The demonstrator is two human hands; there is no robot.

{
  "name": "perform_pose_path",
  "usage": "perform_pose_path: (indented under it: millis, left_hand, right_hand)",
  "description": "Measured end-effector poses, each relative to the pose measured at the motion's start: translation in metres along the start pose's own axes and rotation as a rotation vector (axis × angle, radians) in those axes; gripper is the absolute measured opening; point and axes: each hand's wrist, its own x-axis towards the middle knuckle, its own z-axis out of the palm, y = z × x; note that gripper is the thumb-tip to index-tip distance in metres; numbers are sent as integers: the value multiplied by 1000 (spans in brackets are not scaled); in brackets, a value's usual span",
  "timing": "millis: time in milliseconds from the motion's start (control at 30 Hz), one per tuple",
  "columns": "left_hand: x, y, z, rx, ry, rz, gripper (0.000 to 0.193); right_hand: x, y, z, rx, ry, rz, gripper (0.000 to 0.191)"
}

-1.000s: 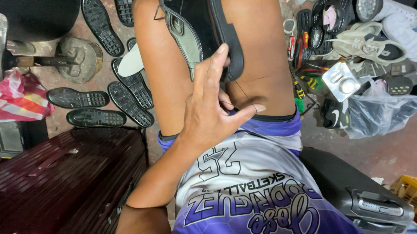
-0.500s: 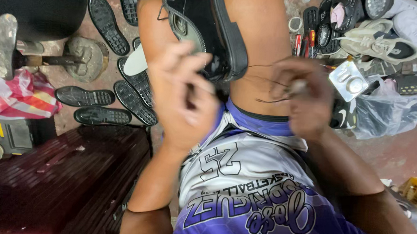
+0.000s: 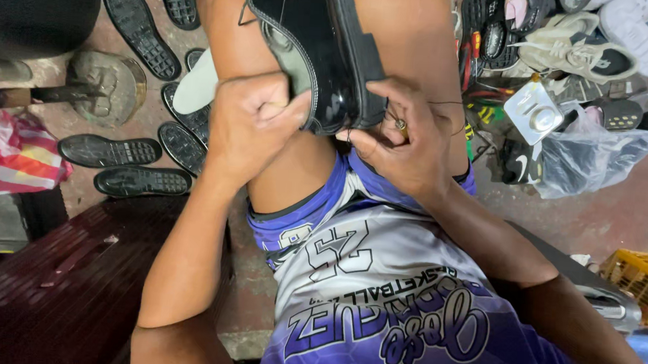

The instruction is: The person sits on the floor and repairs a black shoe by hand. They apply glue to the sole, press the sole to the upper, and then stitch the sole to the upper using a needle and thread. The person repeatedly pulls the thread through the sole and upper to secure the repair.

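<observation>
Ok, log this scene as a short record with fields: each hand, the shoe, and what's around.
left hand: fist closed at the shoe's edge
right hand: pinching at the shoe's heel end, thin thread beside the fingers
shoe: black, glossy, held between the knees
floor left: loose black soles
floor right: sneakers, clear plastic bag
</observation>
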Motion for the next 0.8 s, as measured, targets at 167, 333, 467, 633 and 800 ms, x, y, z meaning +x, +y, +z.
perform_pose_path:
  millis: [167,333,467,633,800]
  left_hand:
    - [-42,-50,-43,-43,409,-86,63]
    - [-70,-94,-33,-63,475,-173,61]
    - [-57,-77,-36,-5,514,-221,62]
    - [-34,-10,-40,222,442,-48,28]
    - [-5,33,-11,124,-43,342,13]
  right_hand:
    - [1,7,4,129,-49,129,60]
    - [-3,10,6,163,-75,107,56]
    - [-1,7,3,159,-82,118,55]
    - [6,2,-11,44,-63,128,60]
    - [8,-5,-23,57,-120,128,60]
